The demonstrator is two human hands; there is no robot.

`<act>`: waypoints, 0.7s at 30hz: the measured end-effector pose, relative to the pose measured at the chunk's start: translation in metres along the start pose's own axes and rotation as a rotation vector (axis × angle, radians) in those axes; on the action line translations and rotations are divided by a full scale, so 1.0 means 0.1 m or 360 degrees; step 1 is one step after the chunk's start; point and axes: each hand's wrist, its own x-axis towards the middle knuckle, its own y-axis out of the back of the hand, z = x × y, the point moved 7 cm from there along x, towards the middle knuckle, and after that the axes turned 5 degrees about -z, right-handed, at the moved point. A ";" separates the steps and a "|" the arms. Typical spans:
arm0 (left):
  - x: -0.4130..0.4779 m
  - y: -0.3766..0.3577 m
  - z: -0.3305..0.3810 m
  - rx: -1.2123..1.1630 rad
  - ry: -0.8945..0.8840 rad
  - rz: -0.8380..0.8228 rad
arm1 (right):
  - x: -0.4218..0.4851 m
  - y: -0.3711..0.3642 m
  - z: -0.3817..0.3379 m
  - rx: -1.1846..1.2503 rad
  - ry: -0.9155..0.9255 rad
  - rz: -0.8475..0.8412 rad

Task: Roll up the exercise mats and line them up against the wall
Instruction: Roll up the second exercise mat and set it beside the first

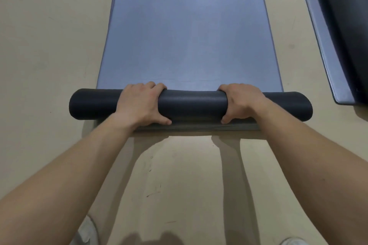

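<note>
A blue-grey exercise mat (pixel 187 32) lies flat on the floor, stretching away from me. Its near end is wound into a thin dark roll (pixel 192 105) lying crosswise. My left hand (pixel 139 103) grips the roll left of centre, fingers over the far side and thumb on the near side. My right hand (pixel 240 102) grips it right of centre in the same way. Both ends of the roll stick out past my hands.
A second mat (pixel 326 49) lies at the right edge, with a thick dark roll (pixel 352 32) on top of it. Beige floor (pixel 49 45) surrounds the mats. White shoes (pixel 85 230) show at the bottom edge.
</note>
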 end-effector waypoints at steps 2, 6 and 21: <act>0.14 0.06 -0.05 -0.0056 -0.0039 -0.0140 | -0.03 0.01 -0.01 -0.0094 -0.0027 0.0280; 0.29 0.07 -0.09 -0.0117 -0.0067 -0.0317 | -0.20 -0.23 -0.12 -0.0324 -0.0074 0.0809; -0.17 -0.02 0.09 0.0204 -0.0215 -0.0051 | -0.26 0.02 -0.14 -0.0090 0.0014 0.0017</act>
